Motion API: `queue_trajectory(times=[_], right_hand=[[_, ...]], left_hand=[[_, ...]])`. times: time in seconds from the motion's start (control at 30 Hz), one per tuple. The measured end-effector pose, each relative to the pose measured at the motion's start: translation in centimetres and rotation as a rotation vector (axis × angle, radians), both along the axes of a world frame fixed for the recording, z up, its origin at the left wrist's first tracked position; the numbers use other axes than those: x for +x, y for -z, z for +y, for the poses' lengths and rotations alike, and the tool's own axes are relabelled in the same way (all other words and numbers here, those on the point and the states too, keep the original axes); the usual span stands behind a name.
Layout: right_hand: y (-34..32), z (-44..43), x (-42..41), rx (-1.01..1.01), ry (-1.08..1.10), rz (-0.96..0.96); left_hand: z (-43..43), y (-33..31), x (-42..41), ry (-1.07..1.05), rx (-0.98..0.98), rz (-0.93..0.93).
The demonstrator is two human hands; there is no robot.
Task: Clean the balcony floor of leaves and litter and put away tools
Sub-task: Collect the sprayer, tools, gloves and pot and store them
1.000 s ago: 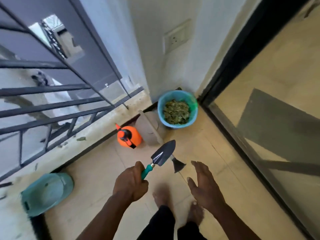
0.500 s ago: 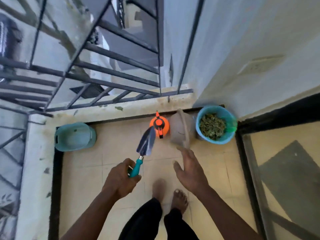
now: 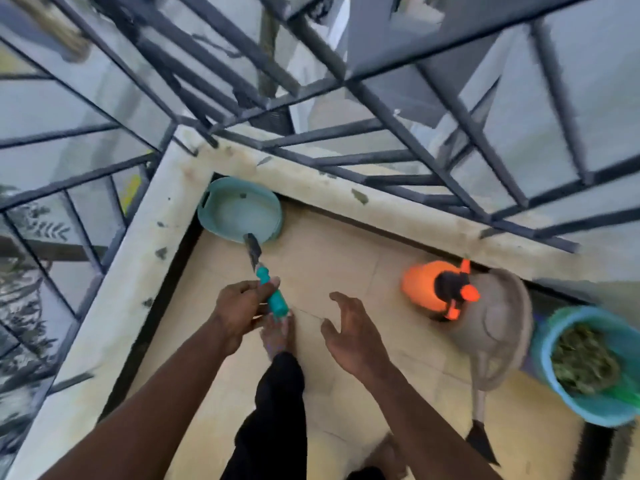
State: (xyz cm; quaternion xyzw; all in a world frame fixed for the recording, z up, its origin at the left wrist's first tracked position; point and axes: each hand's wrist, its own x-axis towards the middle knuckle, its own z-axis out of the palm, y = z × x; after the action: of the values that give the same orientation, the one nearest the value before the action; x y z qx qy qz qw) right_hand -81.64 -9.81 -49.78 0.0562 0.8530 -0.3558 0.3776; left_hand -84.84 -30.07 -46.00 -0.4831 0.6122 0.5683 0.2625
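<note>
Your left hand (image 3: 242, 306) grips the trowel (image 3: 266, 277) by its teal handle, blade over the near rim of the corner basin (image 3: 235, 213); your right hand (image 3: 353, 336) hangs open and empty. Lower the blade well inside the basin before you let go.

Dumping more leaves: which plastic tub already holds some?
The round blue plastic bucket at right, filled with green leaves; the teal oval basin in the corner looks nearly bare.

The corner of the floor (image 3: 346, 247) is filled by a teal basin (image 3: 239, 211); the far edge is left bare between it and the orange sprayer (image 3: 424, 285).
</note>
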Motion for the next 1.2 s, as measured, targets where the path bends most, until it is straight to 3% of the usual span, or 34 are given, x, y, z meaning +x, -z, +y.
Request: queue_trajectory(times=[0.07, 0.27, 0.43, 0.67, 0.83, 0.97, 1.2], right_hand=[[3.1, -4.2, -3.1, -0.043, 0.096, -0.084], [12.5, -13.5, -13.5, -0.329, 0.708, -0.497], [18.6, -18.2, -18.7, -0.376, 0.783, -0.485], [22.4, -19.4, -20.1, -0.365, 0.685, -0.508], [22.5, -18.4, -20.3, -0.236, 0.749, -0.506], [19.0, -16.6, -19.8, -0.184, 0.765, -0.436], [7.3, -14.6, -18.2, -0.098, 0.522, -0.191]], left_hand=[[-2.8, 3.4, -2.6, -0.031, -0.004, -0.005], [-9.5, 14.2, -11.0, -0.122, 0.039, -0.014], [-12.8, 22.0, -16.0, -0.127, 0.053, -0.035], [-12.7, 28.9, -20.8, -0.053, 0.004, -0.032], [-11.4, 28.3, -22.1, 0.073, 0.064, -0.015], [-12.3, 25.6, -20.9, 0.133, 0.026, -0.001], [-15.2, 13.5, -14.5, 0.313, -0.26, 0.172]])
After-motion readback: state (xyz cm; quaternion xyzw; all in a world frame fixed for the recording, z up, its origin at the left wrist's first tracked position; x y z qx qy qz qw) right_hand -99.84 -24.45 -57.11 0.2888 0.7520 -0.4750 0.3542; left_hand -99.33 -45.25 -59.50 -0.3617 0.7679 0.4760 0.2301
